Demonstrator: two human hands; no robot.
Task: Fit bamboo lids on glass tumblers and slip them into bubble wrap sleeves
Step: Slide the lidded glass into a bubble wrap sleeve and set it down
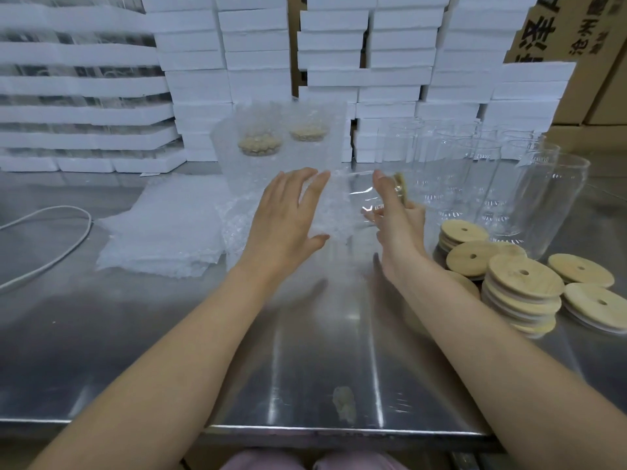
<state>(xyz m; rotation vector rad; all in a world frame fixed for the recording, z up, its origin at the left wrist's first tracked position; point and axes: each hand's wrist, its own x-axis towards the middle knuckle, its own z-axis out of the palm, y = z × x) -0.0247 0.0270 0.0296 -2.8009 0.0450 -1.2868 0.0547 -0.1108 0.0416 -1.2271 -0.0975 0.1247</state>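
1. Toward the front-right side of the bench (305, 368), stacks of bamboo lids (522, 290) lie, each with a centre hole.
2. Mid-bench, the left hand (288, 215) is flat, fingers spread, against a bubble wrap sleeve (325, 218).
3. Just right of it, the right hand (397, 218) grips the lidded end of a glass tumbler (359, 198) lying sideways, body towards the sleeve; its lid (401, 187) shows edge-on.
4. Left of the hands lies a flat pile of sleeves (163, 232).
5. Near the back-right corner stand empty tumblers (475, 171); at the back edge stand two wrapped tumblers (261, 137), with white foam boxes (258, 45) stacked behind.
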